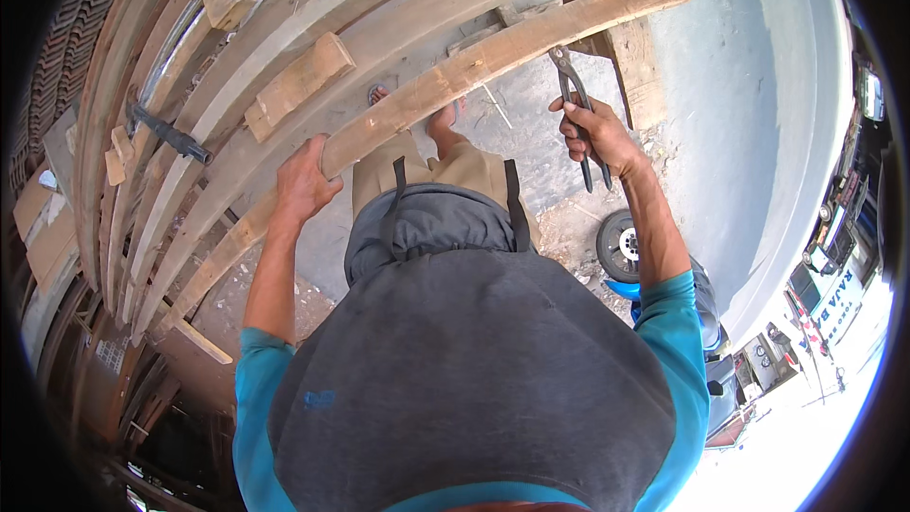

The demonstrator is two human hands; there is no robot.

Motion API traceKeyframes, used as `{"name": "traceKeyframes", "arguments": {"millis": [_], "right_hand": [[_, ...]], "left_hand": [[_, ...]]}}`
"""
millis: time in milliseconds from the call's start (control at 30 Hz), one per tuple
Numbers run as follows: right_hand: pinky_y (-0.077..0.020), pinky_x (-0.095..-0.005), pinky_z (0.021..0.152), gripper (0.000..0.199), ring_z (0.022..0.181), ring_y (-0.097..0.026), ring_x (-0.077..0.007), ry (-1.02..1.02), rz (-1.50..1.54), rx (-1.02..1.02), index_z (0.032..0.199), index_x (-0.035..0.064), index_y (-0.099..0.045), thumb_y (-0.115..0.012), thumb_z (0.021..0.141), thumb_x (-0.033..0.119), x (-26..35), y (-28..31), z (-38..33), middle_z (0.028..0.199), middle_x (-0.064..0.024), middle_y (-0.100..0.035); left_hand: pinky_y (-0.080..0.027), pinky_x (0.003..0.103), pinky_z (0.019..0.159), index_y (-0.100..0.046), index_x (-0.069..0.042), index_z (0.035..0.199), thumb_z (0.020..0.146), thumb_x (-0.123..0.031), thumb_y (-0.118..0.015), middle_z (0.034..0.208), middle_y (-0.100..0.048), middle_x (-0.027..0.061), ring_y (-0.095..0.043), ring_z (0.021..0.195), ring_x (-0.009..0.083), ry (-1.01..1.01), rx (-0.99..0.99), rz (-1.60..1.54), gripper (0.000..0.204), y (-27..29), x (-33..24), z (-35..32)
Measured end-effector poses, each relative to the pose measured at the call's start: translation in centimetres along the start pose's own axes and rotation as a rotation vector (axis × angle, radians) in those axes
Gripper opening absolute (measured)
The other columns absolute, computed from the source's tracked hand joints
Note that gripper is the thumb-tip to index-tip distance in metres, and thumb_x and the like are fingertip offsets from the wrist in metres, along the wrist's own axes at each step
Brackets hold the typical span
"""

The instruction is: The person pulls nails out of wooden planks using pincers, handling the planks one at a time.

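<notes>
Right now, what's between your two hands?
In the head view, a bare stretch of the wooden plank runs between the left hand gripping it and the right hand holding pincers.

Pincers (575, 95) right of plank (455, 81) (blocks (299, 85) behind).

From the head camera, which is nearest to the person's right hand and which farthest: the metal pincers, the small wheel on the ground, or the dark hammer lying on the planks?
1. Metal pincers: gripped in the right hand.
2. Small black wheel with a pale hub: on the ground, below the hand in the picture.
3. Dark hammer: far left, lying on the stacked wooden planks.
</notes>
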State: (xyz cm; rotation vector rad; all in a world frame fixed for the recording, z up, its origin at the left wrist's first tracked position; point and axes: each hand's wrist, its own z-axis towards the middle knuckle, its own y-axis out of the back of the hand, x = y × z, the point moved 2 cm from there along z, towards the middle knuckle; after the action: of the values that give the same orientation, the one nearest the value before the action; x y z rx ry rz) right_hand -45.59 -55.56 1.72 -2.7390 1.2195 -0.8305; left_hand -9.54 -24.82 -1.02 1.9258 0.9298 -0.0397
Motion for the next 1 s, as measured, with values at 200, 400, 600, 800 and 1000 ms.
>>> {"name": "traceKeyframes", "arguments": {"millis": [200, 400, 600, 800, 1000], "right_hand": [[-0.0428, -0.0292, 0.053, 0.022, 0.059, -0.046, -0.0107, 0.256, 0.587, -0.373, 0.109, 0.0050, -0.055, -0.058, 0.107, 0.027, -4.0, -9.2, 3.6, 0.075, -0.0003, -0.046], [-0.0521, -0.0340, 0.063, 0.024, 0.069, -0.056, -0.0169, 0.534, 0.814, -0.501, 0.121, -0.0008, -0.051, -0.057, 0.103, 0.014, -2.9, -17.1, 6.3, 0.086, -0.0068, -0.056], [-0.0615, -0.0356, 0.085, 0.057, 0.099, -0.070, -0.0258, 0.364, 0.665, -0.398, 0.148, -0.0101, -0.037, -0.047, 0.092, -0.001, -5.7, -11.8, 1.4, 0.110, -0.0156, -0.062], [-0.0615, -0.0421, 0.093, 0.063, 0.111, -0.071, -0.0350, 0.332, 0.417, -0.260, 0.154, -0.0085, -0.031, -0.045, 0.094, 0.003, -2.1, -6.5, -1.3, 0.125, -0.0269, -0.063], [-0.0590, -0.0430, 0.096, 0.066, 0.111, -0.070, -0.0341, 0.207, 0.171, -0.200, 0.154, -0.0079, -0.034, -0.044, 0.090, 0.006, 1.0, -0.6, -3.3, 0.128, -0.0273, -0.064]], "left_hand": [[-0.053, 0.050, 0.089, -0.054, -0.008, 0.125, 0.068, -0.016, -0.078, 0.115, -0.068, 0.0200, -0.065, 0.107, 0.0423, -0.038, 0.063, -0.066, 0.062, 0.6, 0.4, 0.7], [-0.052, 0.051, 0.090, -0.054, -0.007, 0.125, 0.069, -0.022, -0.076, 0.112, -0.070, 0.0233, -0.066, 0.107, 0.0447, -0.002, 0.255, -0.080, 0.062, 2.0, 0.2, 1.7], [-0.052, 0.050, 0.091, -0.054, -0.007, 0.127, 0.069, -0.022, -0.075, 0.113, -0.069, 0.0263, -0.066, 0.109, 0.0458, 0.005, 0.236, -0.145, 0.064, 2.1, 0.6, 1.8], [-0.052, 0.051, 0.092, -0.053, -0.007, 0.129, 0.068, -0.020, -0.075, 0.111, -0.070, 0.0265, -0.066, 0.108, 0.0468, 0.012, 0.296, -0.130, 0.066, 2.6, 0.1, 2.0], [-0.052, 0.050, 0.092, -0.054, -0.011, 0.128, 0.066, -0.017, -0.075, 0.111, -0.071, 0.0235, -0.066, 0.107, 0.0462, 0.056, 0.262, -0.122, 0.066, 1.8, 0.3, 1.6]]}}
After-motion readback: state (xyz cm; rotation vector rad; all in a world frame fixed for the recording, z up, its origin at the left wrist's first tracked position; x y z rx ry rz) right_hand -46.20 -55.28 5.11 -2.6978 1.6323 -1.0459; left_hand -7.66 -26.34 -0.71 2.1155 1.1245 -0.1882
